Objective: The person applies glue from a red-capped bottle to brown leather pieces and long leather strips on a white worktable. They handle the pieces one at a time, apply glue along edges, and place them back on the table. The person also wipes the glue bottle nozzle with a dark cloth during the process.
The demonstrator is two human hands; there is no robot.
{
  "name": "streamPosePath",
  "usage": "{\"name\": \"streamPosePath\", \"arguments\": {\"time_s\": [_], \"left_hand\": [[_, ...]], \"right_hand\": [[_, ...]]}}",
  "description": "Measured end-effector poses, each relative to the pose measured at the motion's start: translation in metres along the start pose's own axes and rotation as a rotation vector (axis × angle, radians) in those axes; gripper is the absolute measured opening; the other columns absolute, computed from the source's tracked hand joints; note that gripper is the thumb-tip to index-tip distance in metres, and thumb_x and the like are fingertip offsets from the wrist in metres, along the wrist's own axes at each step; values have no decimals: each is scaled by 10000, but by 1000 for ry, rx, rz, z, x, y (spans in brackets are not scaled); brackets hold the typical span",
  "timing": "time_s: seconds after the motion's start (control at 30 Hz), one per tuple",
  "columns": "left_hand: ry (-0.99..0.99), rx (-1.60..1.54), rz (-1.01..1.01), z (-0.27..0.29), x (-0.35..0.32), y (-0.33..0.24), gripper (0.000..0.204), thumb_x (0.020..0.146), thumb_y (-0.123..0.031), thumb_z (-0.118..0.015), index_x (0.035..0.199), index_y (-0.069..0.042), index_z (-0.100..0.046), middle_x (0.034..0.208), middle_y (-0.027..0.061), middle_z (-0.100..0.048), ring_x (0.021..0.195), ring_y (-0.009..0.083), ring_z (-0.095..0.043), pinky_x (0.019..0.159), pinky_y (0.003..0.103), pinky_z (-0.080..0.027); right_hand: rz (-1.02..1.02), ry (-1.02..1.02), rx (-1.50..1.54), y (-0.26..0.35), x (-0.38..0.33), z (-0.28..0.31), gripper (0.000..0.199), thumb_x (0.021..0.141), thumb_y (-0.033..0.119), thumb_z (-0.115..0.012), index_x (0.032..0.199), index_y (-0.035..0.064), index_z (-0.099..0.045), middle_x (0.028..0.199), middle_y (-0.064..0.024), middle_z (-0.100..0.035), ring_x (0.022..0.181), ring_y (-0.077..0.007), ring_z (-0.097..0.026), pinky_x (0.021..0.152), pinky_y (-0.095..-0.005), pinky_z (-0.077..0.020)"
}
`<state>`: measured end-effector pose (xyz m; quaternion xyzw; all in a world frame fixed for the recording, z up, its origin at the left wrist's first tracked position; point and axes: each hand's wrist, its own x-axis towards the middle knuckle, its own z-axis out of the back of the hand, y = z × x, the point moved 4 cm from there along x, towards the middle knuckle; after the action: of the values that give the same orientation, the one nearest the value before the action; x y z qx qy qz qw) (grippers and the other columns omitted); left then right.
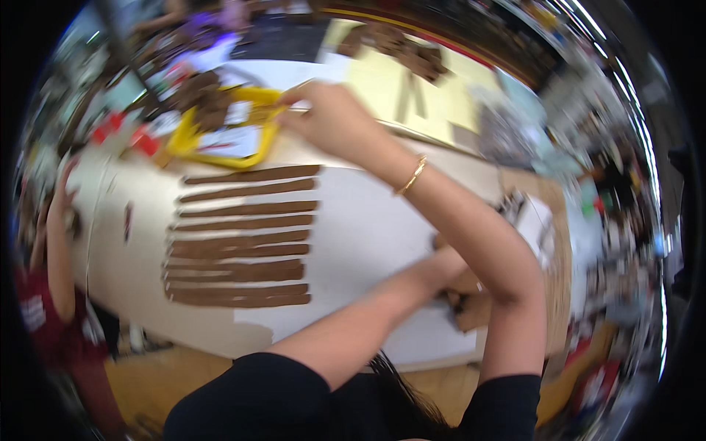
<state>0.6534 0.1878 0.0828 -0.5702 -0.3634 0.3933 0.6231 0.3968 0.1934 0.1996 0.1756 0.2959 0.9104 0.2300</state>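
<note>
My right hand (323,114) reaches far across the white table (368,220), a gold bracelet (412,175) on its wrist. Its fingers close on the right corner of a yellow tray (184,140) that holds white paper and brown pieces. My left forearm crosses under the right arm toward the right. My left hand (441,259) is mostly hidden behind that arm, next to some brown cardboard pieces (471,309). Several long brown strips (243,235) lie in a row on the table, left of both arms.
Another person in a red shirt (44,323) stands at the table's left end with a raised arm. A pale yellow sheet (412,95) with more brown pieces lies at the back. Cluttered items line the right and far edges. The wooden floor (169,375) shows below.
</note>
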Motion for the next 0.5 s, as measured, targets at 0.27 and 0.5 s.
{"name": "streamPosePath", "arguments": {"time_s": [0.27, 0.5], "left_hand": [[-329, 183, 65, 23, 62, 86, 612, 826, -383, -615, 1291, -24, -443, 1013, 268, -642, 962, 383, -634, 801, 425, -496], [-188, 360, 54, 7, 49, 55, 678, 839, -406, -596, 1334, 11, -393, 1205, 286, -548, 1102, 405, -553, 918, 429, -454]], "right_hand": [[-123, -467, -22, -15, -252, 88, 200, 849, 110, -635, 1009, -8, -659, 975, -121, -666, 863, -228, -642, 787, -316, -503], [-753, -930, -460, -82, -438, 92, 357, 800, 26, -651, 1148, 107, -629, 1268, -114, -515, 966, -200, -579, 839, -314, -484]]}}
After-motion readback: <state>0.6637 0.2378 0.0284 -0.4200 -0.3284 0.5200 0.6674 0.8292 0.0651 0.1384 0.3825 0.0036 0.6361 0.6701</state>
